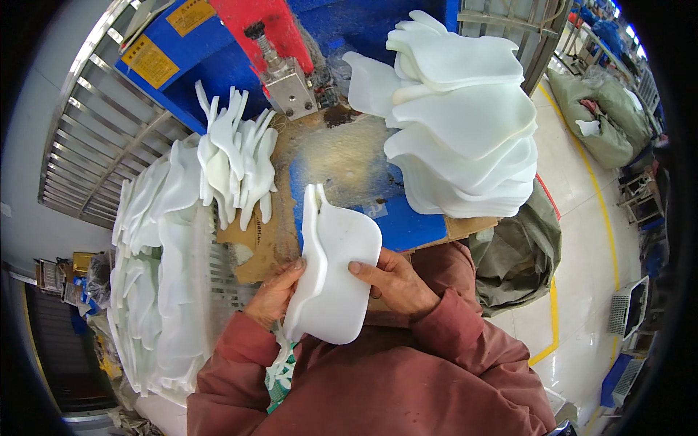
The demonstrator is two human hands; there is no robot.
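Slotted white crate (222, 280) on L side: packed w/ white curvy pcs (178, 269), stacked in layers, filling most of it. Grey-green sack (518, 265) on R, nr the worktable: creased, contents can't be seen. Farther sack (614, 134), upper R, has 1 small white pc (587, 128) on it.

Held pc (342, 272): white, smooth, matte; broad panel w/ rounded corners on R, thick wavy strip along L edge, narrow slit at top. Can't tell if it's 1 folded pc or 2 together.

It's upright-ish btwn the 2 hands, in front of the torso, nr the table's close edge. L hand (276, 294) grips the wavy edge, thumb up; R hand (398, 285) pinches the R edge, thumb on the face, fingers partly hidden behind.
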